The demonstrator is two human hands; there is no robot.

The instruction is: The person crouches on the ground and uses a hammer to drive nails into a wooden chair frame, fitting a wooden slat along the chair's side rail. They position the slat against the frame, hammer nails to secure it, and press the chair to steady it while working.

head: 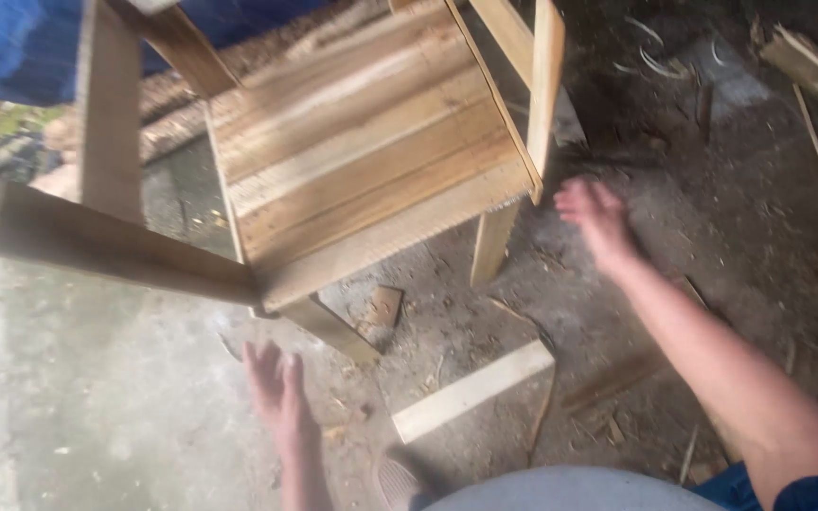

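Wooden slatted chair (362,161), assembled, upper centre; loose plank (472,390) on floor (97,397), lower centre; left hand (276,393), right hand (598,216) open-fingered, empty, near its legs.

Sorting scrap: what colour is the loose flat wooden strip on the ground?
Pale cream flat wooden strip, head view.

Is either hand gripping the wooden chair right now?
No: the left hand and right hand are both open, apart from the wooden chair.

1 wooden chair (371,151), 2 hands (276,388), 1 loose board (472,390)
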